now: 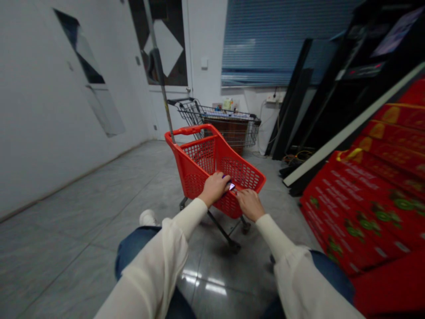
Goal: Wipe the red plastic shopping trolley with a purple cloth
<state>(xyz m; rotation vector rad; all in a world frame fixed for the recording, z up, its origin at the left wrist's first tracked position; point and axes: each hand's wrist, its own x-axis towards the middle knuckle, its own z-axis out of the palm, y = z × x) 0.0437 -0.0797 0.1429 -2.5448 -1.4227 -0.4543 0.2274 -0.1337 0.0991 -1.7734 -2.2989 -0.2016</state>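
Note:
A red plastic shopping cart (195, 170) stands upright in front of me, with perforated basket walls and a dark wheeled frame. Over its near side, my left hand (215, 188) is closed around a small dark object with a bright face (231, 187); most of it is covered by the fingers, and its kind is unclear. Just to the right, my right hand (251, 204) has its fingers bent together at the basket's near rim, close to that object. What these fingers pinch, if anything, is hidden.
Behind the red cart is a grey wire shopping cart (254, 133) with small items on top of it. A long pole (165, 99) rises beside the red handle. Stacked red printed cartons (361, 217) stand at right, near black panels (292, 102). A white wall (83, 133) runs along the left.

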